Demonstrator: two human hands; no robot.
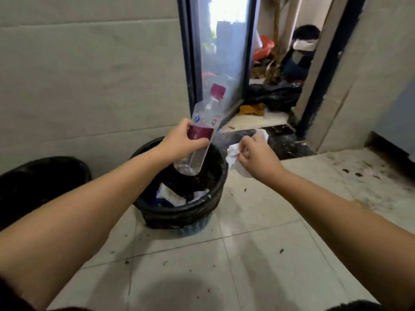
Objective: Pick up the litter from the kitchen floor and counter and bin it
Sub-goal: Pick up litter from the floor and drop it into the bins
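over the bin [179, 212], left hand [179, 142] grips bottle [202, 131]; right hand [258, 156] clutches half-hidden tissue [233, 159].

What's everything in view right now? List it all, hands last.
plastic bottle: one, clear with maroon cap and label, held over the bin
tissue: one, white, crumpled, beside the bin's right rim
bin: one, black liner over blue basket, on the floor by the wall, litter inside
second bin: one, black, far left
black bag: one, in the doorway
left hand: gripping the bottle
right hand: gripping the tissue
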